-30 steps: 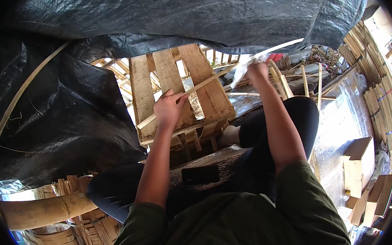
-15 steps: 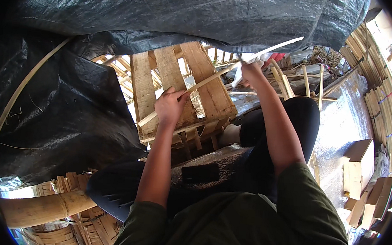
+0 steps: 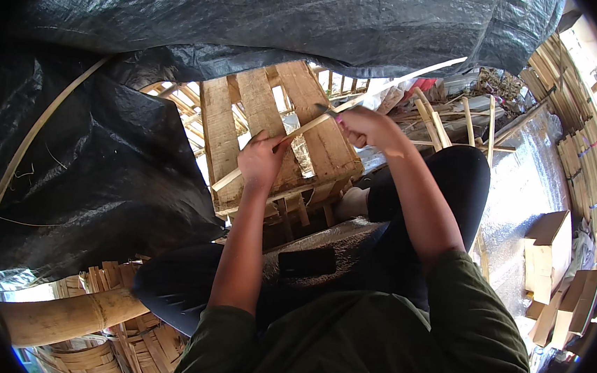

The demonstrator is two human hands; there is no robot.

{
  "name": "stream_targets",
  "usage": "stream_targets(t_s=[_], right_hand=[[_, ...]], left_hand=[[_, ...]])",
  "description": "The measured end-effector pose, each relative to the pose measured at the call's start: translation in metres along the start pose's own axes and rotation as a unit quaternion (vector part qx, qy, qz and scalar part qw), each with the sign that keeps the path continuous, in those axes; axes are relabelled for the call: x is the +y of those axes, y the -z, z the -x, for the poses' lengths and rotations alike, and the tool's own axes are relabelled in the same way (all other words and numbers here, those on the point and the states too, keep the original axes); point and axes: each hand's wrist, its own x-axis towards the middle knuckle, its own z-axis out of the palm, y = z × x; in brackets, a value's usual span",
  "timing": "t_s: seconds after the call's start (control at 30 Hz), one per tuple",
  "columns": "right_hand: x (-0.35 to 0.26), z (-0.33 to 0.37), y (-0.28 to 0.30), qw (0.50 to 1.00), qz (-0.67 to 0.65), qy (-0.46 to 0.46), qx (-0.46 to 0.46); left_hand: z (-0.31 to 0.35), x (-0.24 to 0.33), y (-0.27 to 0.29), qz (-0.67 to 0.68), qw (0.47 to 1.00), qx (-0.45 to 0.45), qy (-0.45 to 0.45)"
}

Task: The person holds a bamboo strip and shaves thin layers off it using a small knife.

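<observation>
The person sits low among bamboo and timber, legs in dark trousers stretched forward, with a grey mat [image 3: 350, 243] across the lap. A thin bamboo strip [image 3: 303, 127] runs slantwise in front of them, from lower left up toward the right, where its far end catches the light. The left hand [image 3: 262, 159] is closed round the strip near its lower part, fingers wrapped over it. The right hand [image 3: 363, 125] is clenched higher up the same strip; a small blade seems to show at its knuckles, but it is too small to tell for certain.

Behind the hands a wooden pallet [image 3: 267, 135] stands tilted, daylight showing between its slats. A black tarpaulin [image 3: 255, 22] hangs overhead and sags down the left side, with a curved bamboo hoop [image 3: 24, 158] against it. At the lower left lie a thick bamboo pole [image 3: 67, 315] and woven baskets [image 3: 88, 359]. On the right the ground is covered with silvery sheeting [image 3: 522, 197], with cardboard pieces [image 3: 549, 252] on it and bundles of split bamboo [image 3: 583, 139] stacked along the edge. Loose bamboo sticks [image 3: 451, 121] lie beyond the knee.
</observation>
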Motion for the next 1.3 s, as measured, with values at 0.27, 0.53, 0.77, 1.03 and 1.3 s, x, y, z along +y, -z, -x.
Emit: stream_targets(t_s=[0.27, 0.53, 0.77, 1.03, 1.3], right_hand=[[0.011, 0.011, -0.029, 0.996, 0.073, 0.022, 0.051], [0.012, 0.017, -0.061, 0.954, 0.269, 0.018, 0.131], [0.012, 0.012, -0.075, 0.981, 0.182, 0.017, 0.058], [0.013, 0.012, -0.086, 0.993, 0.108, 0.014, 0.032], [0.009, 0.001, -0.058, 0.961, -0.005, 0.164, 0.222]], left_hand=[[0.001, 0.001, 0.0, -0.006, 1.0, -0.008, 0.002], [-0.001, 0.003, 0.0, 0.003, 1.0, -0.007, 0.009], [0.0, -0.001, -0.001, -0.005, 1.0, -0.01, 0.02], [-0.001, 0.002, 0.002, -0.003, 1.0, -0.017, 0.023], [-0.001, 0.0, 0.004, -0.014, 0.999, -0.033, 0.038]])
